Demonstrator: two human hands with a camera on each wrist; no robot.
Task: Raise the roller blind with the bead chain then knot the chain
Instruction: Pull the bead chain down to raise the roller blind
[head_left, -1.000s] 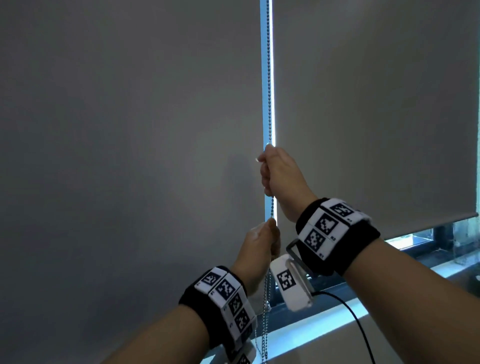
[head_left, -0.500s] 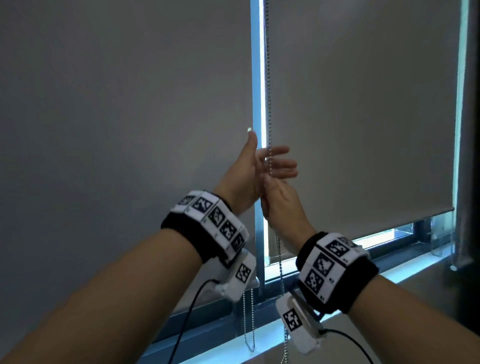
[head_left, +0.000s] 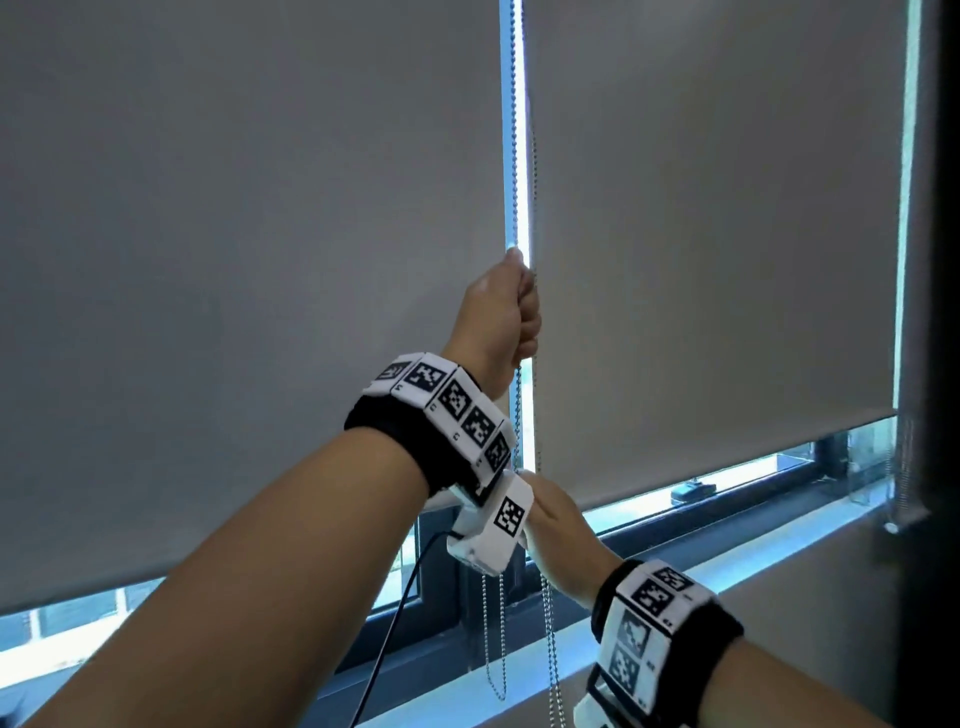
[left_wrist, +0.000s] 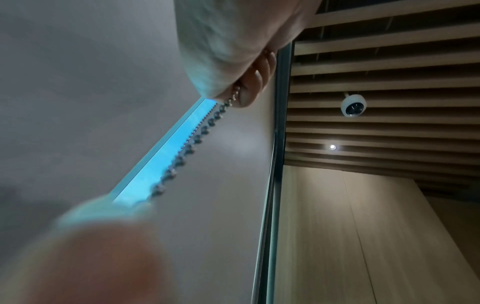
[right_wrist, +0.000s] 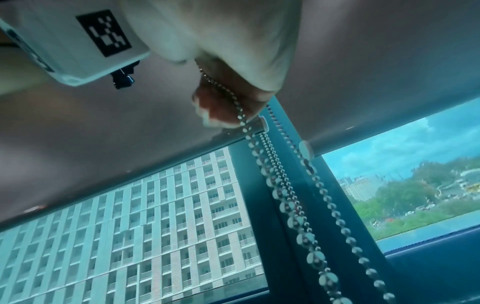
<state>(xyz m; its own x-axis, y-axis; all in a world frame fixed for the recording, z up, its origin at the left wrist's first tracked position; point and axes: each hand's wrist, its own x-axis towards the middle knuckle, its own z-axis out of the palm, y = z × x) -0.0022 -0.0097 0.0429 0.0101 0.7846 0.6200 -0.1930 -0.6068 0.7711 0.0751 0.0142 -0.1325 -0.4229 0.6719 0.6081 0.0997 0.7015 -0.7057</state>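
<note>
The bead chain (head_left: 515, 156) hangs in the bright gap between two grey roller blinds. My left hand (head_left: 524, 317) grips it in a fist, high up; the left wrist view shows those fingers (left_wrist: 246, 90) curled round the beads (left_wrist: 187, 152). Lower down, my right hand (head_left: 561, 525) is partly hidden behind the left wrist camera box. In the right wrist view its fingers (right_wrist: 223, 109) are curled round the chain (right_wrist: 285, 195), whose loops dangle below (head_left: 549, 649). The right blind (head_left: 727, 260) has its bottom bar (head_left: 727, 462) higher than the left blind's (head_left: 234, 260).
A window frame and a pale sill (head_left: 675, 566) run below the blinds. A dark wall edge (head_left: 940, 312) stands at the far right, with another chain (head_left: 906, 467) beside it. A black cable (head_left: 395, 623) hangs from my left wrist camera. The ceiling holds a dome camera (left_wrist: 353, 106).
My left hand, open beside the chain half a second ago, has risen and closed on it. My right hand has moved down with the chain to below the left wrist.
</note>
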